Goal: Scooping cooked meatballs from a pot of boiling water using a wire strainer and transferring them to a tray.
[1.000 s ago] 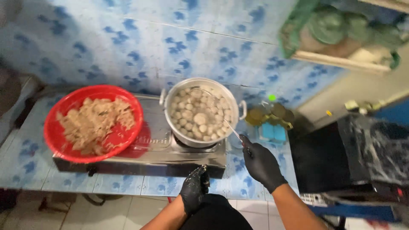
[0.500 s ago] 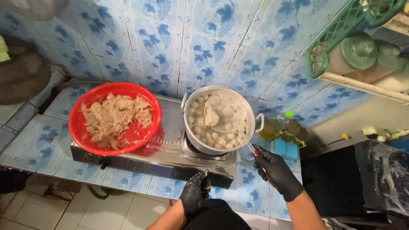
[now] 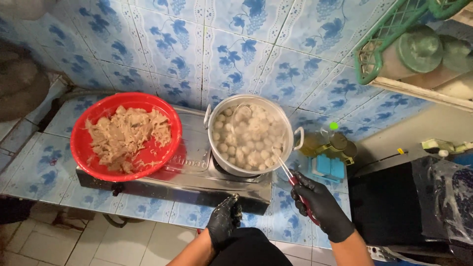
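Right hand [image 3: 315,202] closed on red-handled skimmer [image 3: 288,176] dipping into pot [image 3: 249,135] of meatballs on stove [image 3: 192,177], left hand [image 3: 224,224] curled and empty at bench edge; I'd keep strokes shallow and slow so nothing slops over rim.

I see my right hand [image 3: 318,204] just off the pot [image 3: 251,135], gripping a ladle [image 3: 281,165] whose shaft crosses the rim; above the pot the way down is open. The red basin [image 3: 125,135] sits just beside the pot on the stove [image 3: 189,177], leaving only a narrow strip of stove top between them. Bottles [image 3: 332,145] and a blue box [image 3: 329,167] crowd the counter right of the pot. The tiled wall [image 3: 236,44] blocks the back, a green rack [image 3: 394,34] overhangs upper right. My left hand [image 3: 224,224] hangs before the stove's front edge, free space around it.
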